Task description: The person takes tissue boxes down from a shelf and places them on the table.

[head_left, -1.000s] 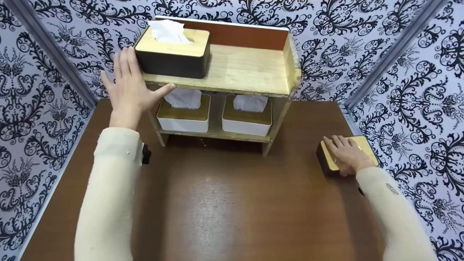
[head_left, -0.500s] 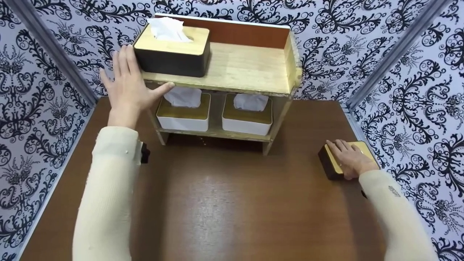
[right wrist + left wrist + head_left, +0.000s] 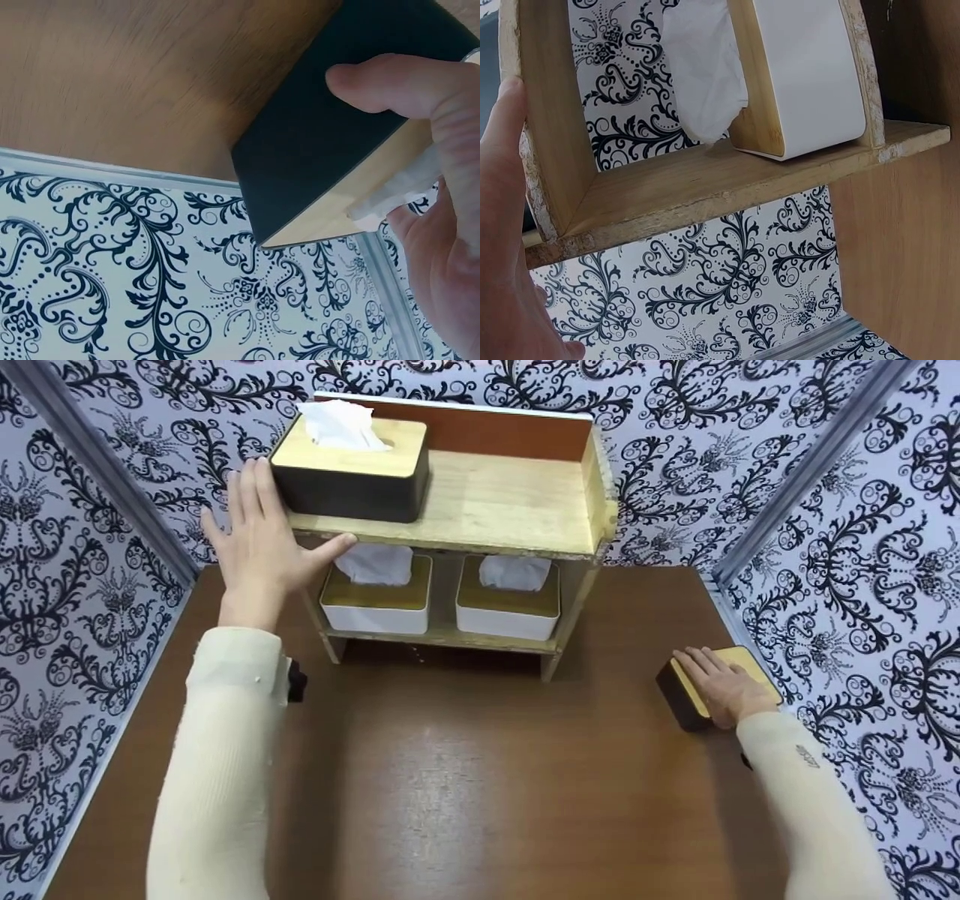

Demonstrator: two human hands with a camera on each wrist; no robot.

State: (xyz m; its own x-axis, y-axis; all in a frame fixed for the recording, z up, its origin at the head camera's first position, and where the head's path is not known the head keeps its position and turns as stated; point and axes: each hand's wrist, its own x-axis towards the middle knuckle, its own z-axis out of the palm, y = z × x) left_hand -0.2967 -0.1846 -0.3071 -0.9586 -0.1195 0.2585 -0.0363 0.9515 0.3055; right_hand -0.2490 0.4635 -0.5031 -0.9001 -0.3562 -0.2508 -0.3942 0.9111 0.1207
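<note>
My left hand (image 3: pixel 259 540) lies at the left end of a wooden shelf (image 3: pixel 510 499), fingers straight along the left side of a black tissue box (image 3: pixel 349 493) with a pale wooden lid. Its thumb touches the shelf's front edge, as the left wrist view also shows. At the table's right side, my right hand (image 3: pixel 724 686) grips a second black tissue box (image 3: pixel 682 697) from above. In the right wrist view the thumb (image 3: pixel 382 82) presses its dark side (image 3: pixel 300 150), and white tissue (image 3: pixel 397 191) shows beneath the palm. The far fingertips are hidden there.
Two white tissue boxes (image 3: pixel 375 619) with wooden lids and tissue sticking up stand on the shelf's lower level. The brown table (image 3: pixel 450 780) extends in front. Patterned walls (image 3: pixel 847 570) enclose the back and sides, the right one close to my right hand.
The box under my right hand has turned slightly and shifted a little toward me, together with the hand. My left hand stays against the shelf and the upper box.
</note>
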